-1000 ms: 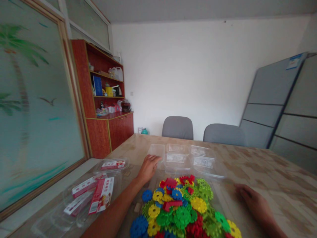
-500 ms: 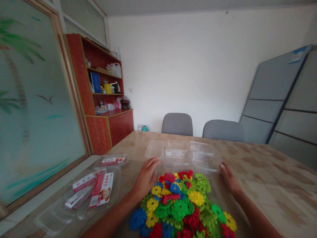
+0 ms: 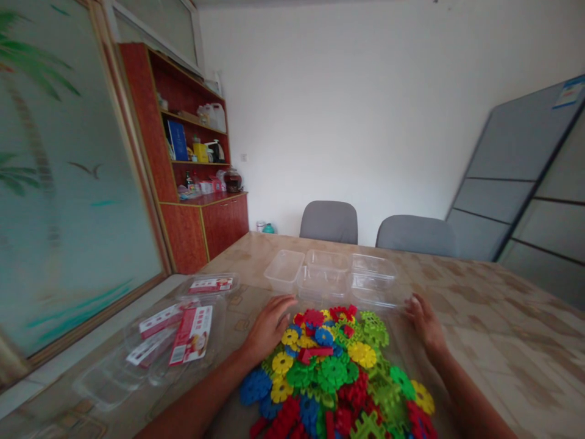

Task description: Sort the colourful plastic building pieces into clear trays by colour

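A heaped pile of plastic snap-together building pieces [image 3: 333, 372] in red, yellow, blue and green, many shaped like notched discs, lies on the table in front of me. My left hand [image 3: 270, 326] rests at the pile's left side, fingers stretched forward and holding nothing. On the other side, my right hand [image 3: 424, 323] lies apart from the pieces, its fingers loosely extended. Beyond the pile stand several clear plastic containers, among them a left one [image 3: 284, 268], a middle one [image 3: 322, 284] and a right one [image 3: 373, 294]. Both hands are just short of the containers.
Clear lids with red-and-white paper labels [image 3: 192, 334] are spread on the table's left side. Two grey chairs [image 3: 329, 221] stand behind the patterned table [image 3: 493, 329]. A red-brown cabinet [image 3: 183, 238] is at the back left, and a grey cabinet [image 3: 498, 146] at the right.
The view has tipped slightly downward, so the table and containers appear higher. My left hand has drawn back a little from the containers. The pile looks unchanged.
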The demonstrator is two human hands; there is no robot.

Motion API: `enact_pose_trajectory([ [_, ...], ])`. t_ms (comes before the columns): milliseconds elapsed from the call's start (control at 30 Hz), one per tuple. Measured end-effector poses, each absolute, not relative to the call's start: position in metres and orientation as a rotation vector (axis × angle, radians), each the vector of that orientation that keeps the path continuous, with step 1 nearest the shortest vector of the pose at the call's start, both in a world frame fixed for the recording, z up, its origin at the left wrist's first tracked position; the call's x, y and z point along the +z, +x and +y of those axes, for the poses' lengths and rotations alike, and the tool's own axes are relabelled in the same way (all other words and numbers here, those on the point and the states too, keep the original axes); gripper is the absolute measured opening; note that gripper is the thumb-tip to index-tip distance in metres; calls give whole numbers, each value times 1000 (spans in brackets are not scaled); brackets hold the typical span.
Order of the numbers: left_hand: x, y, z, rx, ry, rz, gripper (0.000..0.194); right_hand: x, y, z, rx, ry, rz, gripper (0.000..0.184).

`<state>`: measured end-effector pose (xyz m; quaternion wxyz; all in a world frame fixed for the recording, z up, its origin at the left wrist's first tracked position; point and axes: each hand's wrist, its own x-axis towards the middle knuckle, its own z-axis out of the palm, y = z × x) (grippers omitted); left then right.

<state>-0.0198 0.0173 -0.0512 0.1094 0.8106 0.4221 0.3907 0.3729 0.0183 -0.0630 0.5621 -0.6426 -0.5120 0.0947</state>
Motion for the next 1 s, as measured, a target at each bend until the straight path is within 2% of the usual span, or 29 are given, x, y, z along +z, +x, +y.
enact_pose_trajectory([
  [167, -50, -23, 19, 1153, 2307, 1254, 33, -14, 369, 7, 269, -1411, -1157, 60],
  [300, -50, -22, 19, 1146, 2244, 1267, 33, 46, 353, -21, 263, -1303, -1327, 41],
  [367, -49, -22, 18, 1134, 2222, 1255, 31, 61, 340, -46, 228, -1295, -1504, 37],
  [467, -48, -21, 16, 1119, 2194, 1231, 31, 47, 316, -87, 137, -1326, -1867, 34],
  [500, -47, -22, 16, 1112, 2190, 1222, 31, 34, 307, -100, 35, -1265, -2009, 41],
  [567, -46, -21, 15, 1093, 2192, 1203, 32, 5, 290, -120, -201, -1004, -2327, 68],
  [700, -46, -20, 15, 1038, 2221, 1159, 31, -34, 259, -137, -542, -769, -2644, 56],
  [867, -46, -19, 15, 977, 2256, 1074, 29, -16, 238, -124, -382, -794, -2725, 53],
  [1000, -48, -19, 16, 944, 2279, 1014, 25, 3, 224, -95, -99, -971, -2634, 31],
])
